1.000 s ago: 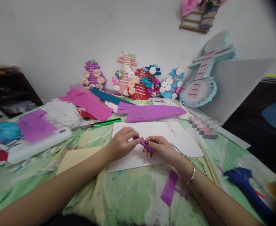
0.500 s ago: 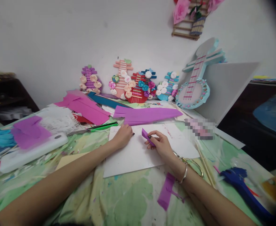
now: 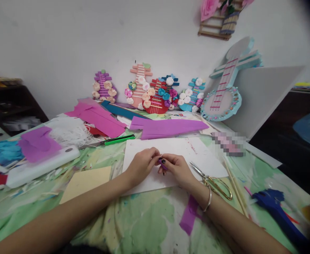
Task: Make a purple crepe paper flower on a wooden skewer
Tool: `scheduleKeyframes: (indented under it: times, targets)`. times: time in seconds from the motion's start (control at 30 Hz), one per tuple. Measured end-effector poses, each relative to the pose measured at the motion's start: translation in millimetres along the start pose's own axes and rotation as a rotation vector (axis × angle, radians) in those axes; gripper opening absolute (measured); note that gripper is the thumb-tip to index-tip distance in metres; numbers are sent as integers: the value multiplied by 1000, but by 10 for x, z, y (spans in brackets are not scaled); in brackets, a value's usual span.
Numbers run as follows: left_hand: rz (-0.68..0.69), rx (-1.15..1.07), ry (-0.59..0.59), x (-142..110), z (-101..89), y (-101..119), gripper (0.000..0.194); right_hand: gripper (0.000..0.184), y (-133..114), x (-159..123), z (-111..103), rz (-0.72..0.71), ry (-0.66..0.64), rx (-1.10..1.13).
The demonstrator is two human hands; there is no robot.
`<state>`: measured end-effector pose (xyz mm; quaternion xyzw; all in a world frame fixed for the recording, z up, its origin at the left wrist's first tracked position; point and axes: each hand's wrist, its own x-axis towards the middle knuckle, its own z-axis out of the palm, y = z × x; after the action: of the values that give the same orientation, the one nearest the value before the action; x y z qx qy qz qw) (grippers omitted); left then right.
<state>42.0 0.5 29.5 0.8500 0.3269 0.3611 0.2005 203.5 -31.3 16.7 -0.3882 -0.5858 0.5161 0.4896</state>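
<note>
My two hands meet above a white sheet (image 3: 208,160). In my right hand (image 3: 176,169), thumb and fingers pinch a small piece of purple crepe paper (image 3: 163,164), mostly hidden by the fingers. My left hand (image 3: 143,165) is closed, its fingertips at the same piece; a tiny white tip shows there, too small to name. Gold-handled scissors (image 3: 210,180) lie slightly open beside my right wrist. Under that forearm lies another purple crepe strip (image 3: 188,217).
A blue glue gun (image 3: 272,203) lies at the right. Further back are a large purple crepe sheet (image 3: 171,128), pink crepe (image 3: 99,118), a green cutter (image 3: 119,139) and white string (image 3: 70,132). Flower-decorated paper instruments (image 3: 156,102) lean on the wall. Yellow paper (image 3: 87,181) lies at the left.
My left hand has come off the sheet and moved right to meet my right hand. The purple piece is now lower and more covered by fingers. The view has shifted slightly.
</note>
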Motion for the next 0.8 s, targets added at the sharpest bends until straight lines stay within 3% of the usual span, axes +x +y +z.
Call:
scheduleKeyframes:
  times: [0.2,0.37,0.53,0.67,0.8]
  targets:
    - [55,49,-3,-34,-14,13,9,29,14,-18,8,-33,32,75]
    - [-82,-84,15,-40,-6,46,7,26,-3,-36,32,-90,142,-19]
    - [-256,-306,-11,-31,-10,72,19,20,-38,-82,56,-166,228,-134]
    - [-382,-501,-116,12,-15,40,29,17,-54,-126,76,-292,245,-234]
    - [-439,-793,-255,48,-31,-19,26,18,-56,-144,84,-386,201,-303]
